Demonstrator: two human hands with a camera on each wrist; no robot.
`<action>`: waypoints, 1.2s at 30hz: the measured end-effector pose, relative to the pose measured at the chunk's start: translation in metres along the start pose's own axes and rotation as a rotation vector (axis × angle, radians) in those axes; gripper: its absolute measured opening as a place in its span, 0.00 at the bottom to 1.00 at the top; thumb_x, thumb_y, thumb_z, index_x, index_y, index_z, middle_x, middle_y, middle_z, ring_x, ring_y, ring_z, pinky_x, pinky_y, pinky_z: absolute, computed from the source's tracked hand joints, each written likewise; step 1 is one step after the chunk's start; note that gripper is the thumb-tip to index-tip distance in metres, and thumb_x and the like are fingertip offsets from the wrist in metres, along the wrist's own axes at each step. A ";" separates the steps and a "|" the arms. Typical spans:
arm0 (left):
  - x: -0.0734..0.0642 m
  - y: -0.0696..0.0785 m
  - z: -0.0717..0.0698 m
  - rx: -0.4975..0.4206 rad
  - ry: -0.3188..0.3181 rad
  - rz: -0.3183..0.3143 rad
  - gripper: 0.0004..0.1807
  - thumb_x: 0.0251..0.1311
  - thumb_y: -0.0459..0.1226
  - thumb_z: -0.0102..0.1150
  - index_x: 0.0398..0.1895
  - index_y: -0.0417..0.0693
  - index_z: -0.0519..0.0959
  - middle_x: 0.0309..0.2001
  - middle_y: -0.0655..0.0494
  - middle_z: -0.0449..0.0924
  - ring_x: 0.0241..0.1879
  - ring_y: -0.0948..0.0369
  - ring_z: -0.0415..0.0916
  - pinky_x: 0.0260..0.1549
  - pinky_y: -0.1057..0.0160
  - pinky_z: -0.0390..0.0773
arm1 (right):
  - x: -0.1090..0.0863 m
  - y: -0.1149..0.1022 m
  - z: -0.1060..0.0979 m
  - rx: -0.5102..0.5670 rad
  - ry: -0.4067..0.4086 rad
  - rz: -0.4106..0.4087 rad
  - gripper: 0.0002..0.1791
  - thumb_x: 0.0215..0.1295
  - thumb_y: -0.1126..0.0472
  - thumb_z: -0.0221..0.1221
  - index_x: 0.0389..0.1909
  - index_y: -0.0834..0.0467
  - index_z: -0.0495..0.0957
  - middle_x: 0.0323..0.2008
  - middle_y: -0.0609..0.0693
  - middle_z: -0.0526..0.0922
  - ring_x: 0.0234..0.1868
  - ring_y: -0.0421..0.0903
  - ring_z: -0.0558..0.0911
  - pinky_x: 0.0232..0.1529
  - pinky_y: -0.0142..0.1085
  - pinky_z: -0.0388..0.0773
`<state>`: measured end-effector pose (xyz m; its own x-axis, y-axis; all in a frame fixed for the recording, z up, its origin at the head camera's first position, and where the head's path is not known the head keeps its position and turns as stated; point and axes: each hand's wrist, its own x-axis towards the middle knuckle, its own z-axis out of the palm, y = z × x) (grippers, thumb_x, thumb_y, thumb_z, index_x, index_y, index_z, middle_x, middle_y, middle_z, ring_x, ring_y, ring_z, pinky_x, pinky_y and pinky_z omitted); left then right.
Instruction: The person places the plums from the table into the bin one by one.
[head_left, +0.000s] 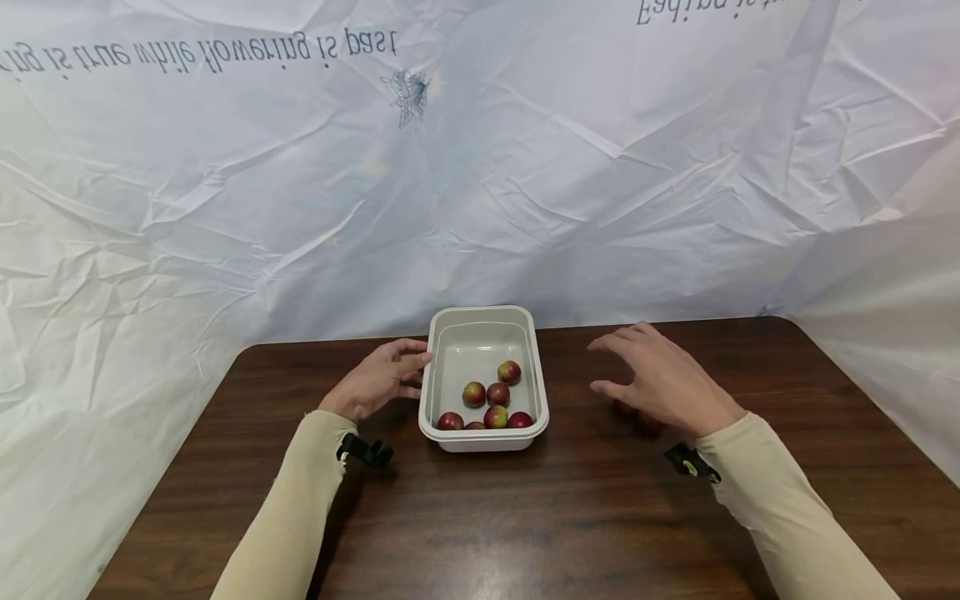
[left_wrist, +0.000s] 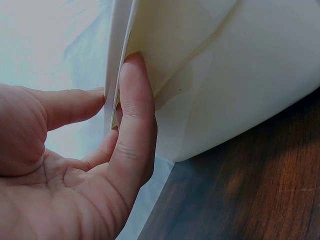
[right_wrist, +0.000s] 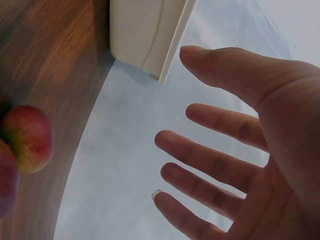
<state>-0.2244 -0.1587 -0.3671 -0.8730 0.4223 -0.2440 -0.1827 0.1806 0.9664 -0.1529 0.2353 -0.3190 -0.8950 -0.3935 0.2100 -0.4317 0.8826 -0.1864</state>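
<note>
A pale grey plastic bin (head_left: pixel 483 440) stands in the middle of the table, with several red and yellow-green plums (head_left: pixel 497 394) lying in it, mostly toward its near end. At its left side, my left hand (head_left: pixel 382 375) pinches the rim; in the left wrist view the thumb (left_wrist: pixel 75 106) meets one face of the rim and the fingers (left_wrist: pixel 135 110) the other. My right hand (head_left: pixel 667 379) hovers to the right of the bin with spread fingers and holds nothing. Below it on the table are plums (right_wrist: pixel 31 137), partly hidden by the hand in the head view.
The dark wooden table (head_left: pixel 480 525) has rounded far corners. A wrinkled white cloth (head_left: pixel 480 183) with printed lettering hangs behind it and along both sides. Black straps with small devices are on both wrists, over pale sleeves (head_left: pixel 780 500).
</note>
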 end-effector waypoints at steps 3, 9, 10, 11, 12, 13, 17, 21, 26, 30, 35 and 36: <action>0.000 0.000 0.000 -0.001 -0.003 0.002 0.26 0.79 0.41 0.49 0.73 0.39 0.61 0.66 0.36 0.72 0.56 0.51 0.81 0.50 0.52 0.86 | 0.000 0.003 -0.001 0.000 -0.019 0.019 0.28 0.63 0.47 0.70 0.60 0.55 0.80 0.58 0.54 0.83 0.64 0.58 0.75 0.60 0.57 0.76; 0.000 -0.001 -0.001 0.000 -0.004 0.005 0.26 0.79 0.41 0.49 0.73 0.39 0.61 0.67 0.36 0.72 0.55 0.52 0.81 0.51 0.52 0.86 | 0.000 0.008 -0.001 -0.004 -0.061 0.052 0.26 0.63 0.49 0.70 0.59 0.55 0.80 0.56 0.55 0.84 0.62 0.58 0.75 0.58 0.57 0.77; 0.000 -0.001 -0.001 0.000 -0.004 0.006 0.26 0.79 0.41 0.49 0.73 0.39 0.61 0.66 0.36 0.72 0.55 0.52 0.81 0.51 0.53 0.86 | 0.000 0.008 -0.001 -0.003 -0.070 0.056 0.26 0.63 0.49 0.70 0.59 0.55 0.80 0.56 0.55 0.84 0.62 0.58 0.75 0.58 0.56 0.77; 0.000 -0.001 -0.001 0.000 -0.004 0.007 0.26 0.79 0.41 0.49 0.73 0.39 0.61 0.66 0.36 0.72 0.55 0.53 0.81 0.50 0.53 0.86 | 0.000 0.009 -0.001 -0.002 -0.080 0.061 0.26 0.63 0.49 0.70 0.59 0.55 0.80 0.56 0.55 0.84 0.62 0.57 0.75 0.57 0.56 0.77; 0.000 -0.001 -0.001 0.000 -0.003 0.008 0.26 0.79 0.41 0.49 0.73 0.39 0.62 0.66 0.37 0.72 0.54 0.53 0.82 0.50 0.53 0.86 | 0.000 0.010 -0.001 -0.001 -0.091 0.070 0.26 0.63 0.49 0.70 0.59 0.55 0.80 0.55 0.54 0.85 0.62 0.57 0.75 0.57 0.56 0.77; 0.001 -0.001 -0.001 0.000 -0.003 0.009 0.26 0.79 0.41 0.49 0.73 0.39 0.62 0.66 0.37 0.72 0.54 0.53 0.82 0.50 0.53 0.86 | 0.000 0.011 0.000 0.003 -0.101 0.075 0.26 0.63 0.49 0.70 0.59 0.55 0.80 0.55 0.55 0.85 0.61 0.57 0.75 0.57 0.56 0.77; 0.001 -0.002 -0.001 -0.001 -0.003 0.011 0.26 0.79 0.41 0.49 0.72 0.39 0.62 0.65 0.37 0.73 0.53 0.53 0.82 0.49 0.53 0.86 | 0.000 0.014 0.000 0.019 -0.140 0.099 0.26 0.64 0.49 0.70 0.60 0.54 0.80 0.55 0.55 0.84 0.60 0.56 0.76 0.53 0.55 0.78; 0.001 -0.002 -0.001 -0.001 -0.004 0.012 0.26 0.79 0.42 0.50 0.72 0.39 0.62 0.66 0.36 0.73 0.54 0.53 0.82 0.49 0.54 0.86 | -0.001 0.019 0.003 0.033 -0.167 0.110 0.26 0.64 0.49 0.69 0.61 0.55 0.79 0.57 0.57 0.82 0.60 0.58 0.76 0.52 0.56 0.79; 0.001 -0.002 -0.001 0.000 -0.006 0.014 0.26 0.79 0.42 0.49 0.72 0.39 0.62 0.65 0.36 0.73 0.53 0.53 0.82 0.49 0.54 0.86 | -0.001 0.026 0.006 0.070 -0.220 0.114 0.27 0.64 0.50 0.69 0.61 0.58 0.79 0.55 0.60 0.82 0.50 0.54 0.81 0.54 0.57 0.79; 0.000 -0.003 -0.001 -0.001 -0.007 0.013 0.26 0.79 0.42 0.50 0.72 0.39 0.62 0.64 0.37 0.74 0.53 0.53 0.82 0.49 0.54 0.86 | 0.000 0.030 0.007 0.152 -0.318 0.129 0.28 0.66 0.52 0.68 0.62 0.61 0.76 0.34 0.51 0.86 0.26 0.41 0.81 0.50 0.51 0.81; 0.001 -0.002 -0.001 -0.001 -0.004 0.011 0.26 0.79 0.42 0.50 0.72 0.39 0.62 0.64 0.38 0.74 0.52 0.55 0.82 0.49 0.54 0.86 | 0.000 0.032 0.010 0.182 -0.379 0.141 0.28 0.67 0.51 0.68 0.63 0.61 0.76 0.26 0.47 0.85 0.22 0.39 0.80 0.45 0.46 0.81; 0.001 -0.002 -0.001 0.000 -0.003 0.011 0.26 0.79 0.42 0.50 0.72 0.39 0.63 0.64 0.38 0.74 0.52 0.55 0.82 0.49 0.54 0.86 | 0.000 0.033 0.010 0.174 -0.377 0.140 0.28 0.67 0.51 0.68 0.62 0.61 0.77 0.30 0.48 0.86 0.25 0.39 0.80 0.45 0.46 0.81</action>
<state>-0.2254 -0.1594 -0.3690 -0.8735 0.4274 -0.2332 -0.1726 0.1761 0.9691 -0.1684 0.2614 -0.3350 -0.9105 -0.3685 -0.1878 -0.2872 0.8901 -0.3539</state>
